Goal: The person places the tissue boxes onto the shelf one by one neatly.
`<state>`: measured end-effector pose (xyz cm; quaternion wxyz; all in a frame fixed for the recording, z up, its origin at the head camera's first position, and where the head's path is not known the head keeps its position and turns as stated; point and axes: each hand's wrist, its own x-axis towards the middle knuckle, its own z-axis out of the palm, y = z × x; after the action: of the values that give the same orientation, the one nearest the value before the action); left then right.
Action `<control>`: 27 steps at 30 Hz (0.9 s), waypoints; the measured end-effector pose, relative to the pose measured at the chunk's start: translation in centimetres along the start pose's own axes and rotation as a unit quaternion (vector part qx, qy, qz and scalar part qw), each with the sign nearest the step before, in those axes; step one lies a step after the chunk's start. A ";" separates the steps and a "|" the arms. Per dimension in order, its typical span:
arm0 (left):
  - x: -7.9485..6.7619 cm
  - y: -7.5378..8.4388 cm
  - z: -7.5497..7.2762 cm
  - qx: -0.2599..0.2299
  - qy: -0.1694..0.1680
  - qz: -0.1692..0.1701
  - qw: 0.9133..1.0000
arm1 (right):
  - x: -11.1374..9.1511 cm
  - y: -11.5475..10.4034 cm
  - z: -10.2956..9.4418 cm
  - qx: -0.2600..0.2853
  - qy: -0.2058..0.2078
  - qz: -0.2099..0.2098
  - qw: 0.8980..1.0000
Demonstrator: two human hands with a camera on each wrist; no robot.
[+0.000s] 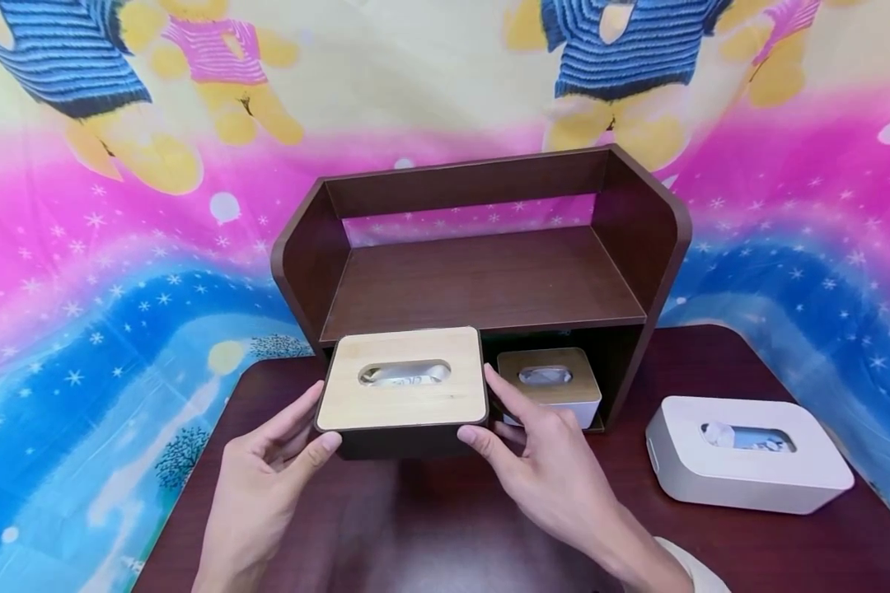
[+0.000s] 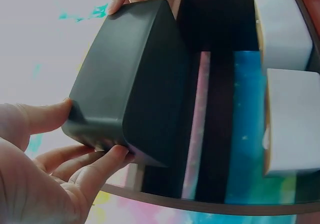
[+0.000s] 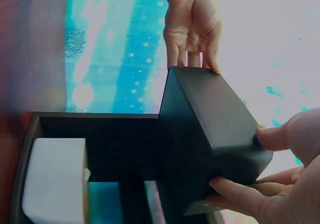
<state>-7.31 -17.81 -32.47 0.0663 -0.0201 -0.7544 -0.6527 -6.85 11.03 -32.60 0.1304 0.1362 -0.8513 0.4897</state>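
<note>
Both hands hold a black tissue box (image 1: pixel 408 442) with a pale wooden lid in front of the desktop shelf, off the table. My left hand (image 1: pixel 263 486) grips its left end, thumb at the near corner. My right hand (image 1: pixel 552 461) grips the right end the same way. Plastic packaging shows through the lid's oval slot. A white tissue box with a brown wooden lid (image 1: pixel 549 383) sits in the shelf's lower compartment, behind my right hand. In the left wrist view a second white box (image 2: pixel 292 124) stands beside it, hidden in the head view by the black one.
The dark brown shelf (image 1: pixel 482 280) has raised side panels and a back rail. At the right of the dark red table (image 1: pixel 475 552) lies an all-white tissue box (image 1: pixel 749 486). A colourful cloth (image 1: pixel 119 329) with bears and snowflakes hangs behind and around the table.
</note>
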 end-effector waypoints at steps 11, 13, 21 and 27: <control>0.8 2.7 -0.7 0.011 0.018 0.018 1.000 | 1.6 -2.4 -1.2 -0.037 0.022 -0.061 0.997; 1.0 3.2 -0.8 0.009 0.016 0.016 1.000 | 1.9 -2.8 -1.6 -0.047 0.024 -0.064 0.997; 1.9 4.8 -1.0 0.028 0.019 0.011 0.999 | 3.1 -4.0 -2.7 -0.080 0.029 -0.078 0.993; 3.2 5.7 -0.8 0.007 0.028 0.034 0.999 | 4.6 -4.2 -2.8 -0.060 0.032 -0.075 0.995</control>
<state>-9.81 -17.93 -26.40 0.1092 -0.0269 -0.7559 -0.6449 -9.32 10.98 -26.22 0.2021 0.1759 -0.8617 0.4308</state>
